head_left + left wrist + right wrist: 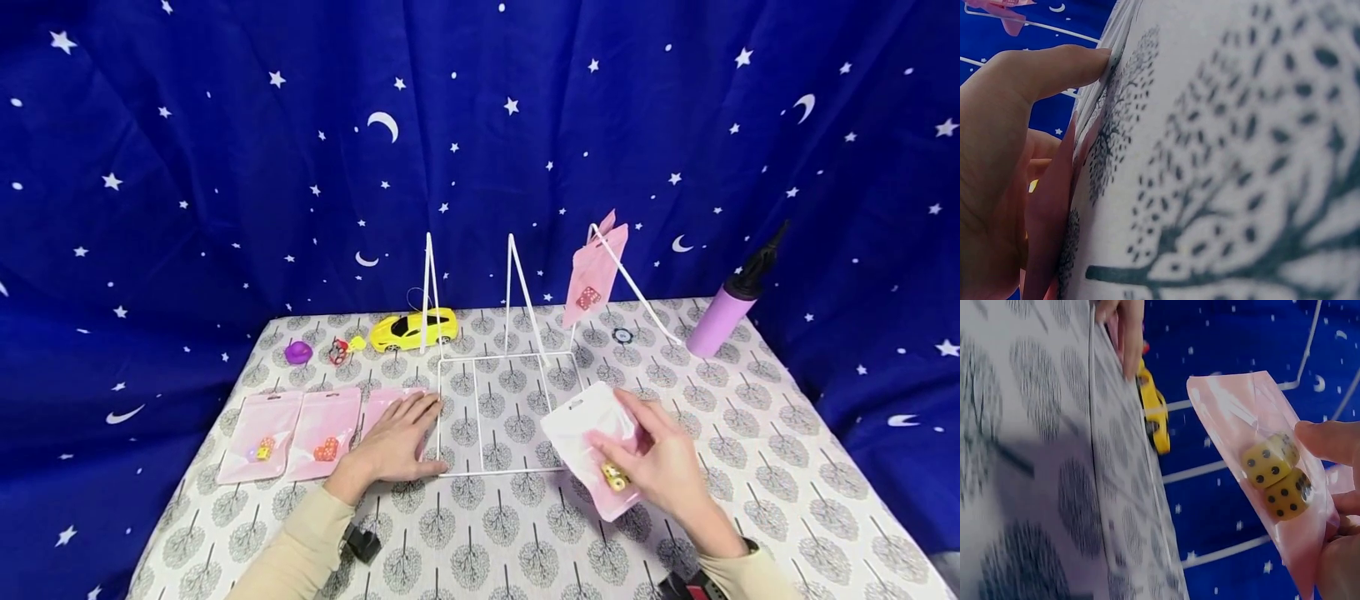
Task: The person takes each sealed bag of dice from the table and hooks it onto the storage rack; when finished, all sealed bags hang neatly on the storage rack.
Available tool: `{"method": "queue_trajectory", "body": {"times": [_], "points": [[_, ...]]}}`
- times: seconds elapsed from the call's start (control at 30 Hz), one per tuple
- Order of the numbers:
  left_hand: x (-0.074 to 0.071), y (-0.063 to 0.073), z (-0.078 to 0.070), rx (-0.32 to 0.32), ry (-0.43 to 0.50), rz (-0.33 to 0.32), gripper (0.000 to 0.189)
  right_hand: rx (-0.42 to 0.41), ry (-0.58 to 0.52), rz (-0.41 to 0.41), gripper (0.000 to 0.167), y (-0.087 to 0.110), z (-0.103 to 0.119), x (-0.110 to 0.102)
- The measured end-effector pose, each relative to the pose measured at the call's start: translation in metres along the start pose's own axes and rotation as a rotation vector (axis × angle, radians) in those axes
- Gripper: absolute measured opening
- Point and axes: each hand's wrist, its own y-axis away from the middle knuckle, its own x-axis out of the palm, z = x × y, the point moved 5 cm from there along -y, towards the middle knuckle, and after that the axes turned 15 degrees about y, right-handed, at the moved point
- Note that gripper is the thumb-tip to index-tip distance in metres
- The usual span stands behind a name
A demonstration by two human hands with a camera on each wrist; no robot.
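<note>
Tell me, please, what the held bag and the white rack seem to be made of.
Held bag: probably thin, glossy plastic; it catches glare and dice show through.
White rack: slim, smooth bars suggest coated metal wire, possibly plastic.

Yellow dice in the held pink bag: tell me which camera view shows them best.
The right wrist view: there the yellow dice appear large, with black pips readable through the pink bag. The head view shows them small, near the bag's lower end. In the left wrist view I cannot make them out.
</note>
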Motion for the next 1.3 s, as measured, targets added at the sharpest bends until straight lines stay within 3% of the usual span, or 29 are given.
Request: {"method": "queue_trajectory", "body": {"times": [0.37,0.5,0.63,0.73,1.3], "points": [[0.0,0.001,0.001,-0.006,-0.004,-0.003,0.103,-0.193,-0.246,-0.157,0.071,-0.002,0.055,-0.019],[0.0,0.0,0.002,-0.002,-0.006,-0.006,0.103,-0.286,-0.382,-0.243,0.064,-0.009,0.076,-0.035],[0.0,0.0,0.003,0.005,-0.013,-0.011,0.103,-0.363,-0.434,-0.36,0.061,-0.02,0.095,-0.052],[0.0,-0.001,0.003,0.01,-0.019,-0.014,0.103,-0.369,-0.443,-0.399,0.063,-0.027,0.102,-0.059],[0.0,-0.001,0.001,0.015,-0.014,-0.006,0.103,-0.267,-0.429,-0.383,0.066,-0.042,0.092,-0.055]]}}
